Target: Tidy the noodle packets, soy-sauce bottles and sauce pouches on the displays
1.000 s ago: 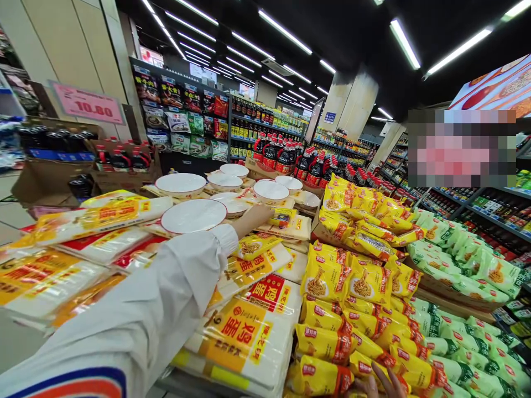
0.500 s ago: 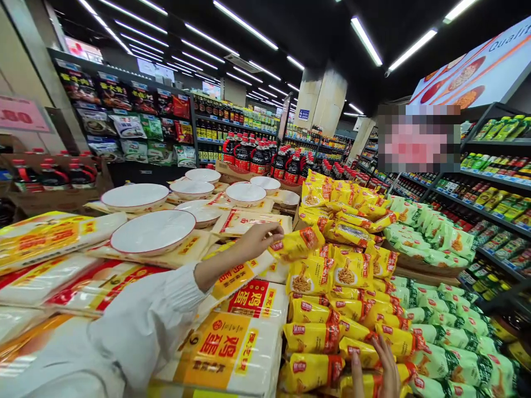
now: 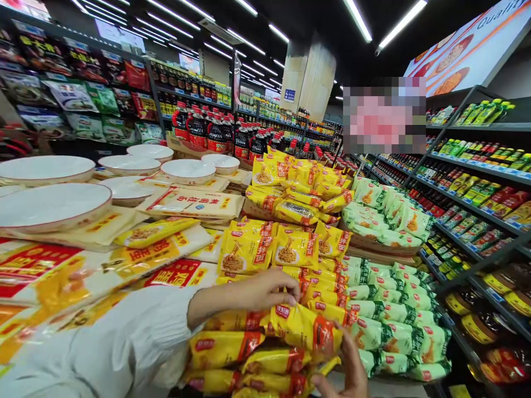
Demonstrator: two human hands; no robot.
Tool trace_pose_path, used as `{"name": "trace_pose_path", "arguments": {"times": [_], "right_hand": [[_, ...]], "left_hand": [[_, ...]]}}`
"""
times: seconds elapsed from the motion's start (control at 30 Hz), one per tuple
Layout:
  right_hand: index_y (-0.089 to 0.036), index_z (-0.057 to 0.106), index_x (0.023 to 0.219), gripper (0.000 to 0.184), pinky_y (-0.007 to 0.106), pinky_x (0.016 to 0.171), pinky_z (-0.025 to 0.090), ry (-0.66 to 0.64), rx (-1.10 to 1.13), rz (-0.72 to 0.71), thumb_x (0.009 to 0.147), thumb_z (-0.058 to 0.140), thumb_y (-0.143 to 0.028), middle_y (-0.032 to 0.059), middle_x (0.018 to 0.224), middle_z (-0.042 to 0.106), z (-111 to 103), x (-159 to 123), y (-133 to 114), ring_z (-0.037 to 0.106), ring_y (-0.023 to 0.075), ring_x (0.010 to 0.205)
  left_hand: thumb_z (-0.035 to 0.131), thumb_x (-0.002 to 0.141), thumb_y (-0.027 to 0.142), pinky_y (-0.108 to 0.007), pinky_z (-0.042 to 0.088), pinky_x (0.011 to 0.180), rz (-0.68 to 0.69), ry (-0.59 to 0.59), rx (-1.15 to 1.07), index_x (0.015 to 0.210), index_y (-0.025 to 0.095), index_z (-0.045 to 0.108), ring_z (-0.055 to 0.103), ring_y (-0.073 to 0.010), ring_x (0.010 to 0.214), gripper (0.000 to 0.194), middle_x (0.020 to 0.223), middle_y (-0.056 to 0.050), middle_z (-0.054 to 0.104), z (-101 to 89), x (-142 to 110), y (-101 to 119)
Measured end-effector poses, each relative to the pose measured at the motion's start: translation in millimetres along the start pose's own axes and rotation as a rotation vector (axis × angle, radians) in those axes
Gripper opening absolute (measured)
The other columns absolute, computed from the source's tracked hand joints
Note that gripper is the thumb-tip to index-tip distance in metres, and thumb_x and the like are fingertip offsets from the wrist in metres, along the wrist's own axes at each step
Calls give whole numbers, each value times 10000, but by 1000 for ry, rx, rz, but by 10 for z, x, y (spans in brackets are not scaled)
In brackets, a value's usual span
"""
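Left hand point(image 3: 269, 290) in a white sleeve point(image 3: 136, 331) presses its fingers together on a yellow packet point(image 3: 296, 326) with an orange end, gripping it near its upper left corner. At the packet's opposite, orange end is the right hand point(image 3: 350, 367), its thumb and fingers apart around that end, its fingertips against the wrapper; whether they clamp it I cannot tell.

The yellow packet is tilted, its orange end the lower one, just above rows of stacked yellow pouches point(image 3: 226, 348) that lie below it and to its left. Directly behind it, larger yellow bags point(image 3: 294, 246) with noodle pictures lean side by side, and farther behind it more yellow bags fill a carton point(image 3: 298, 179). To its right are green pouches point(image 3: 384, 334) in rows, with a heap of green bags point(image 3: 379, 213) behind those.

Left of the yellow packet lie flat white noodle packs point(image 3: 182, 279) printed in red and yellow; a loose yellow pouch point(image 3: 160, 231) rests on one. Beyond these, well apart from the packet, white bowls point(image 3: 52, 204) with red rims are set out. Dark bottles point(image 3: 215, 135) with red caps stand far behind it, and bottle-filled shelves point(image 3: 477, 171) rise well to its right.
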State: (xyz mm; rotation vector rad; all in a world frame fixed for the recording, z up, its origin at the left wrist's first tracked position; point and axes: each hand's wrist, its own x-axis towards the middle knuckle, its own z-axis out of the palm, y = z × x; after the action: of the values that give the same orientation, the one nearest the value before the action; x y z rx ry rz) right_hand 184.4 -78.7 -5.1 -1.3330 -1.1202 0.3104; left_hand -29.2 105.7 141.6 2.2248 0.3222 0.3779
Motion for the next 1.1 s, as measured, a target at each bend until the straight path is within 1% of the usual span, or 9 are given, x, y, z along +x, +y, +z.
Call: {"name": "trace_pose_path", "arguments": {"times": [0.1,0.17,0.33,0.4,0.53,0.67,0.8,0.93,1.1], "right_hand": [[-269,772,1008,425,392,709,628,7,-76,108,677,857,-523,73,930,771,-206,51,299,733,314,826],[-294,787,890,345,395,632,630,7,-57,140,632,881,-502,59,846,772,-359,198,423,725,303,728],[-236,760,935,402,328,669,623,74,157,225,603,918,-400,52,883,782,-647,1187,490,732,240,761],[-203,730,901,442,301,676,608,79,267,230,565,932,-406,43,842,773,-611,1678,513,719,208,731],[-199,710,950,522,345,767,603,-164,394,291,527,938,-401,57,911,774,-329,2313,659,725,219,802],[-208,680,1045,574,385,816,590,-270,348,265,574,896,-455,60,977,765,-51,2430,876,719,240,872],[-183,656,1057,586,417,872,569,-324,168,213,651,806,-579,87,1036,750,47,2441,1019,697,263,956],[-167,656,990,580,437,888,557,-309,78,194,641,804,-606,106,998,747,61,2459,1038,679,281,964],[-172,611,1138,678,415,805,583,-247,93,178,643,814,-588,93,954,741,26,2414,1019,702,277,895]], "left_hand": [[524,988,329,-264,482,831,-21,61,69,919,190,686,668,-178,877,224,928,-45,740,271,85,71],[507,994,315,-275,498,886,-65,200,72,997,199,679,675,-184,947,208,1002,-52,741,369,42,97],[517,988,403,-315,503,1025,-276,561,103,1285,247,596,648,-205,1148,345,1236,-63,699,412,-401,89],[523,977,457,-324,498,1052,-367,638,156,1271,264,621,638,-219,1187,365,1267,-59,694,465,-655,47],[531,955,505,-316,539,1013,-529,794,184,1275,284,639,671,-226,1142,404,1240,-47,721,747,-1138,-140],[550,929,524,-339,603,921,-582,923,120,1222,358,685,714,-243,1073,363,1179,-16,760,1095,-1487,-378],[590,897,533,-321,639,824,-530,1032,166,1045,423,746,742,-241,1005,241,1099,35,781,1290,-1617,-470],[584,916,507,-306,622,868,-481,1058,266,1048,353,750,737,-234,996,262,1093,-4,778,1280,-1551,-464],[566,954,442,-300,574,940,-418,1011,353,1048,291,730,690,-221,1072,243,1124,-40,752,1172,-1396,-453]]}}
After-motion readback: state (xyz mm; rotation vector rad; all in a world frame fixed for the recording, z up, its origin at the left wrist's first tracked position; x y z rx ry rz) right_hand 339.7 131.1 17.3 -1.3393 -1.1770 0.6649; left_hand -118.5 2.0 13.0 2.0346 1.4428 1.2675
